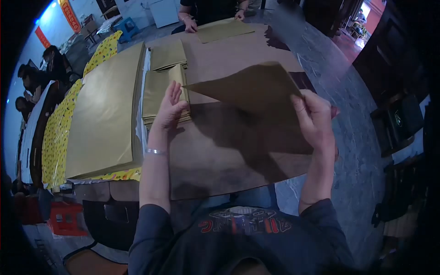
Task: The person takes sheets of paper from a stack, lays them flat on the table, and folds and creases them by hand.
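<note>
My right hand [315,114] grips the right edge of a brown paper sheet [261,89], thumb on the near side. The sheet is raised above the table and bends, its pointed left corner close to my left hand [173,109]. That hand has its fingers stretched upward and the thumb toward the sheet; whether it touches the corner I cannot tell. Beside my left hand lies a pile of folded brown paper [156,89], with another folded pile [167,55] behind it. A thick stack of large brown sheets [105,105] lies farther left.
Across the brown table [220,169], another person's hands hold a brown sheet [224,31]. Yellow patterned covering [57,133] shows under the large stack. A red stool [66,217] and a dark chair [112,220] stand at lower left. Other people sit at far left.
</note>
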Demonstrator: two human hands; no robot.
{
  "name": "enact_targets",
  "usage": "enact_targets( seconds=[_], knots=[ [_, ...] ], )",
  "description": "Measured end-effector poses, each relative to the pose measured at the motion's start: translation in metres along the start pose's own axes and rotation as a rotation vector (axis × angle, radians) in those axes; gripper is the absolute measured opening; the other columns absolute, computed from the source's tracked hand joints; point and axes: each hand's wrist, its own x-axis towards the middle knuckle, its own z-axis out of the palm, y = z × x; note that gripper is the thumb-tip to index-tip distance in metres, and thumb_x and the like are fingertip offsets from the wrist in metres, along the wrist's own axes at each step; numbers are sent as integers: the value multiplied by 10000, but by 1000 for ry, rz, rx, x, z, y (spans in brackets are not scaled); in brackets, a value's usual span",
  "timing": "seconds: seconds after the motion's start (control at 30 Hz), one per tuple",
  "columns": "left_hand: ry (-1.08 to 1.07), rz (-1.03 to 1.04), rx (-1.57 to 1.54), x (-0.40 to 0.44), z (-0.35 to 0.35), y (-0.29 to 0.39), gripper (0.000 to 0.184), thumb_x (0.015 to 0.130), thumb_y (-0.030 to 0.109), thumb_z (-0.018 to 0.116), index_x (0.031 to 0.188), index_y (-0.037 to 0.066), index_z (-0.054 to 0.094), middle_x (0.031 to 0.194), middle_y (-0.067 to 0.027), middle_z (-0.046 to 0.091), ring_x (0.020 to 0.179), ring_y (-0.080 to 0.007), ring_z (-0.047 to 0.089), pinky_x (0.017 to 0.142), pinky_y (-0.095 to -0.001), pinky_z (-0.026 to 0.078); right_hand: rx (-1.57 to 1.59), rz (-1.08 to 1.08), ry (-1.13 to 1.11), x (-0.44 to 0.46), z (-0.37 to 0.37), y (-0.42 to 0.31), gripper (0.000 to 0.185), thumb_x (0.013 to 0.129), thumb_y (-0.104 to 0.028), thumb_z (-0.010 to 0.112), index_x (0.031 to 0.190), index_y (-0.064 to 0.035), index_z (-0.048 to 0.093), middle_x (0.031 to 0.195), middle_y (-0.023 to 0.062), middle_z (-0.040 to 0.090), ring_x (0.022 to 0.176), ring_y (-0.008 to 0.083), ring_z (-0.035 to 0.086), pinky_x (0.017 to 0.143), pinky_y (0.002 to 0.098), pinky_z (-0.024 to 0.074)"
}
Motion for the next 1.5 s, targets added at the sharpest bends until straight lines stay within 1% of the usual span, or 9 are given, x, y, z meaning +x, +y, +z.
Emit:
enact_targets(
  seconds=[0.13, 0.2, 0.47, 0.7, 0.9, 1.03, 1.3, 1.4, 1.5],
  knots=[
    [-131, -138, -18, 38, 27, -22, 950, 699, 213, 884, 1453, 46, 331, 1447, -88, 436, 1347, -230, 406, 1126, -366, 324, 47, -1, 139, 30, -31, 23, 208, 958, -183, 629, 926, 20, 660, 642, 45, 539, 622, 81, 477, 566, 286, 392],
    [-149, -65, -305, 51, 54, -23, 767, 770, 248, 846, 1390, 51, 439, 1250, -64, 589, 1158, -213, 556, 964, -348, 468, 127, 0, 229, 49, -42, 42, 232, 971, -214, 614, 945, 10, 671, 667, -10, 549, 659, 55, 482, 594, 258, 405],
    [-159, 32, -236, 163, 116, 69, 536, 876, 164, 741, 1342, 27, 514, 1323, -87, 581, 1196, -246, 566, 1048, -407, 456, 89, -68, 202, 188, -82, 150, 306, 988, -274, 597, 997, 19, 682, 801, -44, 627, 727, 46, 511, 639, 248, 426],
    [-285, 426, -41, 215, 84, 195, 457, 899, 144, 713, 1310, 18, 555, 1263, -91, 618, 1146, -234, 601, 1026, -378, 471, 127, -339, 473, 213, -123, 129, 238, 962, -189, 617, 1070, 10, 688, 963, 43, 701, 898, 133, 632, 803, 269, 494],
    [-490, 500, 149, 82, 55, 181, 320, 930, 166, 656, 1219, 33, 625, 1207, -155, 645, 1138, -290, 617, 1023, -429, 465, -114, -471, 299, 87, -126, 95, 196, 904, -126, 669, 1046, 6, 699, 979, 113, 716, 933, 238, 680, 835, 356, 535],
    [-410, 529, 500, -33, 50, 105, 106, 873, 206, 685, 806, 125, 691, 1065, -120, 720, 1147, -335, 630, 1126, -578, 277, -155, -601, 3, -8, -105, 113, 219, 826, -118, 707, 1014, -6, 700, 1065, 153, 716, 1107, 367, 655, 954, 464, 525],
    [-444, 121, 549, -183, 28, -1, 76, 761, 139, 772, 827, 128, 734, 1066, -100, 730, 1174, -331, 621, 1149, -594, 209, -293, -338, -341, -174, -68, 114, 218, 749, -137, 730, 958, -77, 712, 1106, 96, 694, 1231, 367, 566, 1016, 546, 453],
    [-397, -31, 550, -215, 29, -3, 88, 735, 95, 786, 817, 115, 764, 964, -91, 750, 1121, -320, 649, 1162, -548, 228, -302, -365, -488, -213, -59, 119, 308, 752, -150, 730, 1053, -105, 684, 1222, 95, 643, 1253, 344, 543, 1017, 543, 447],
    [-390, -136, 492, -234, 28, -7, 123, 716, 58, 791, 826, 104, 761, 947, -81, 752, 1081, -306, 666, 1144, -501, 301, -384, -177, -705, -222, -42, 126, 604, 677, -243, 815, 1234, -148, 602, 1459, 153, 434, 1403, 400, 347, 1115, 589, 317]
  ],
)
